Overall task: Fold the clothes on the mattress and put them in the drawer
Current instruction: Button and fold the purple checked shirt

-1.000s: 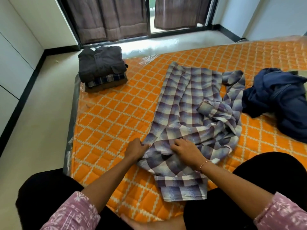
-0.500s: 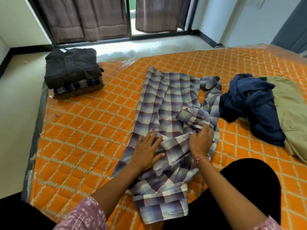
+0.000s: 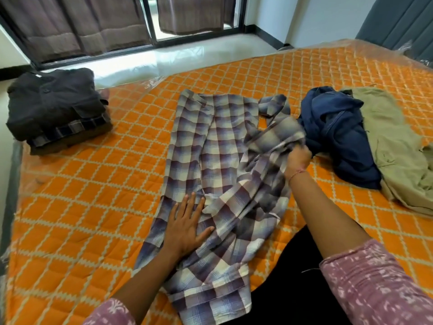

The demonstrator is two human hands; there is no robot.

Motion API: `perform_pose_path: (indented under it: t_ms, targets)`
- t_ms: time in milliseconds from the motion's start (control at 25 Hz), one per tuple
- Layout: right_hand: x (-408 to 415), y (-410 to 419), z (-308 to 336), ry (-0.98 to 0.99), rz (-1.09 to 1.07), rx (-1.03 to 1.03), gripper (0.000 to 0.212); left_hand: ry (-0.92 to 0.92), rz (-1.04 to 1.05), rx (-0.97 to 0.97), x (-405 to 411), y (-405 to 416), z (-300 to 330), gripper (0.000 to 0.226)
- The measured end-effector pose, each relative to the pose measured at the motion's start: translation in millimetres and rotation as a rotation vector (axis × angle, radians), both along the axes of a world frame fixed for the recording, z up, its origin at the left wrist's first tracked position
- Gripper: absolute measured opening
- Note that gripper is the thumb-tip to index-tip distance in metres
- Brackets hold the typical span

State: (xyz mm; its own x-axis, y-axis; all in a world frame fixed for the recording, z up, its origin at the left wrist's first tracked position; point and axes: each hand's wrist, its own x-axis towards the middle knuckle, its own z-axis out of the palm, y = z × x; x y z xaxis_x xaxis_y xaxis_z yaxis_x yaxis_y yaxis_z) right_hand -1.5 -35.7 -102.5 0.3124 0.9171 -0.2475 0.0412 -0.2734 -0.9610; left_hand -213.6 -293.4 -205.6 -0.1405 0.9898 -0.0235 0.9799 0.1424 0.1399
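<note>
On the orange mattress (image 3: 93, 195), the left hand (image 3: 185, 227) pressed flat, fingers spread, on the plaid shirt (image 3: 210, 174) at center, while the right hand (image 3: 297, 160) at two o'clock gripped its bunched sleeve (image 3: 278, 134).

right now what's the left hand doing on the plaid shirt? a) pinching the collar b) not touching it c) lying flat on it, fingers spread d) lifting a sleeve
c: the left hand lies flat with fingers spread on the plaid shirt, while the right hand grips bunched fabric at its right edge.
</note>
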Motion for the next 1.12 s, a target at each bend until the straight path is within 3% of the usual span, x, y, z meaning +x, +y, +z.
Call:
perform_pose_path:
  t_ms: [80,120,200,280,360,480,560,640,760,880,1000,1120]
  targets:
    - [20,26,-1,0.688,0.078,0.088,0.035,-0.033,0.043,0.04,8,2,6,0.086]
    - [24,19,-8,0.859,0.14,0.045,0.047,-0.053,0.052,0.077,13,6,8,0.086]
    - [20,-22,-23,0.773,0.231,-0.199,0.061,-0.085,-0.003,0.134,31,23,13,0.081]
    - [13,-47,-33,0.632,0.303,-0.352,0.049,-0.086,-0.084,0.164,47,43,18,0.077]
    - [23,-44,-32,0.587,0.147,-0.264,0.044,-0.087,-0.115,0.177,51,56,17,0.079]
    - [49,-44,-15,0.88,-0.024,-0.093,0.047,-0.113,-0.021,0.181,49,48,6,0.087]
    - [53,-60,-17,0.907,0.001,-0.169,0.054,-0.093,0.02,0.143,47,43,3,0.091]
    - [46,-71,-17,0.839,0.087,-0.272,0.04,-0.095,0.046,0.086,45,39,2,0.095]
    - [43,-75,-1,0.946,-0.015,-0.182,0.035,-0.092,0.06,0.05,39,34,4,0.098]
    - [43,-77,5,1.063,0.025,-0.08,0.046,-0.019,-0.165,-0.005,33,28,3,0.105]
    - [41,-66,14,0.928,0.105,-0.103,0.043,0.067,-0.468,0.028,26,26,1,0.108]
    - [41,-54,25,0.885,0.179,-0.046,0.046,0.071,-0.471,0.013,26,26,7,0.097]
